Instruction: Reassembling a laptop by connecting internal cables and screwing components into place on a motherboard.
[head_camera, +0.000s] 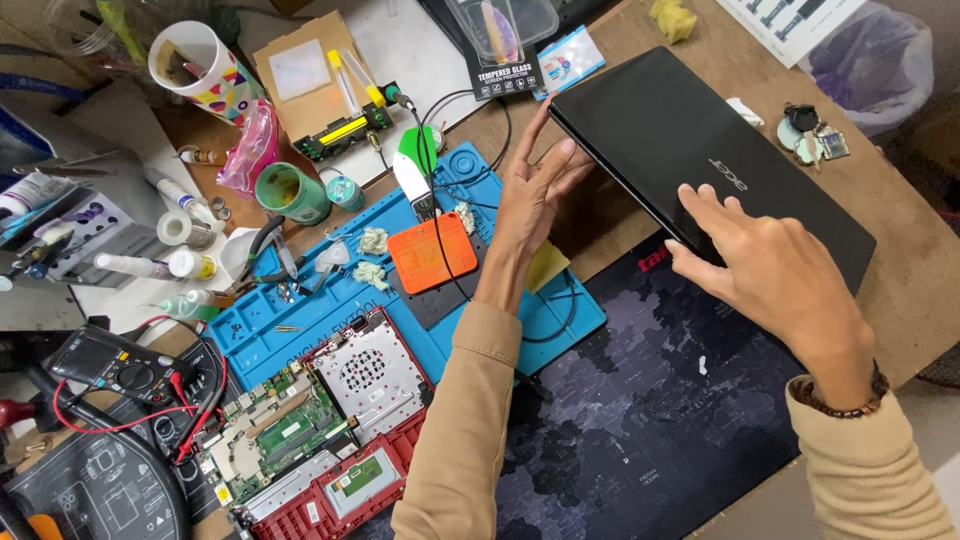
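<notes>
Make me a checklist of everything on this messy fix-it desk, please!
Surface: wooden desk, dark desk mat, blue repair mat.
Job's things: closed black laptop.
Clutter: opened red laptop, multimeter, green cup, orange pad, keys.
Grippers: left hand open against the laptop's edge; right hand open, fingers on its lid.
Cables: red multimeter leads, black wire.
Surroundings: plastic bag.

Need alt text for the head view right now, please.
Both hands rest on a closed black laptop on a cluttered workbench: left hand at its left edge, right hand flat on the lid. A dismantled red laptop and blue mat lie left.
</notes>
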